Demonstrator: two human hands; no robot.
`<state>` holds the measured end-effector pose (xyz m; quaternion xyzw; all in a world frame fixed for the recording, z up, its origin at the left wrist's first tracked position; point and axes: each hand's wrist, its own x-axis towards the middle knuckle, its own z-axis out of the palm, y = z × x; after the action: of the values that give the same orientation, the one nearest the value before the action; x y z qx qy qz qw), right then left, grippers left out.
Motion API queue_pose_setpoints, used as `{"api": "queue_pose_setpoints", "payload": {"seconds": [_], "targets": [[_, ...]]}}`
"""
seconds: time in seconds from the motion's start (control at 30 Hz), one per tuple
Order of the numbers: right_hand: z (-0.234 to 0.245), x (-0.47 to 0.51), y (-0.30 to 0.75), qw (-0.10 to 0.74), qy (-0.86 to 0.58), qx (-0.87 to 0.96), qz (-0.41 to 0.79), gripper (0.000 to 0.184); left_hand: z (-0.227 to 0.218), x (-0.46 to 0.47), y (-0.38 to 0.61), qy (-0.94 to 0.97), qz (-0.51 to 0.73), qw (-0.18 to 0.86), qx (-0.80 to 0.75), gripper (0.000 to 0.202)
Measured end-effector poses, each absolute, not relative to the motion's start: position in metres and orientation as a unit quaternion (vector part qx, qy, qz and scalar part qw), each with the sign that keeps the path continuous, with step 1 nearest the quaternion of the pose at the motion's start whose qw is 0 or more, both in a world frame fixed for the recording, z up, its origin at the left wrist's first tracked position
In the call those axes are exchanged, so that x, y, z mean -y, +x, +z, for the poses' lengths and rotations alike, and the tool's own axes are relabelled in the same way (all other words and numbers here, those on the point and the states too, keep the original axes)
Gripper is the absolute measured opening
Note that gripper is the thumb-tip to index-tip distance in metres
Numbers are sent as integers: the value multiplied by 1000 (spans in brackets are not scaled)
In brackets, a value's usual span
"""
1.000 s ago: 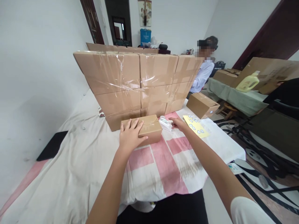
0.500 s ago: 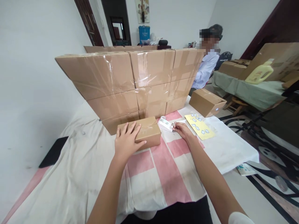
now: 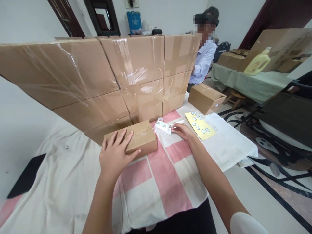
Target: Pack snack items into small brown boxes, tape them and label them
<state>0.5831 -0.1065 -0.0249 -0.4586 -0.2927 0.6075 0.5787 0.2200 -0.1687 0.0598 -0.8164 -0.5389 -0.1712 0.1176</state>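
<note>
My left hand (image 3: 117, 148) lies on top of a closed brown cardboard box (image 3: 142, 135), fingers spread and thumb along its near side. To the right, a small white device (image 3: 163, 127) with a rounded ring-like part at its far end rests on the cloth. The fingertips of my right hand (image 3: 181, 130) are pinched together at the device's right end, around a small greyish part too small to make out. Right of that hand is a yellow sheet (image 3: 201, 126) bearing several white stickers with blue borders.
A wall of taped cardboard cartons (image 3: 143, 68) stands along the table's far side. Another brown box (image 3: 206, 97) sits at the back right. A person (image 3: 203, 60) is behind the cartons. A side table (image 3: 246, 81) holds a yellow jug (image 3: 257, 61). A dark flat object (image 3: 26, 175) lies at left.
The view has turned slightly right and down, so everything appears shifted left. My left hand stays on the box and my right hand stays at the white device.
</note>
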Motion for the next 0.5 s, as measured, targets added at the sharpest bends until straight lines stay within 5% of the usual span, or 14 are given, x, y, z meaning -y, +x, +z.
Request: {"api": "queue_pose_setpoints", "payload": {"seconds": [0.23, 0.5], "targets": [[-18, 109, 579, 558, -524, 276, 581, 23, 61, 170, 221, -814, -162, 120, 545, 67], [-22, 107, 580, 543, -545, 316, 556, 53, 64, 171, 221, -816, -156, 125, 543, 66]]}}
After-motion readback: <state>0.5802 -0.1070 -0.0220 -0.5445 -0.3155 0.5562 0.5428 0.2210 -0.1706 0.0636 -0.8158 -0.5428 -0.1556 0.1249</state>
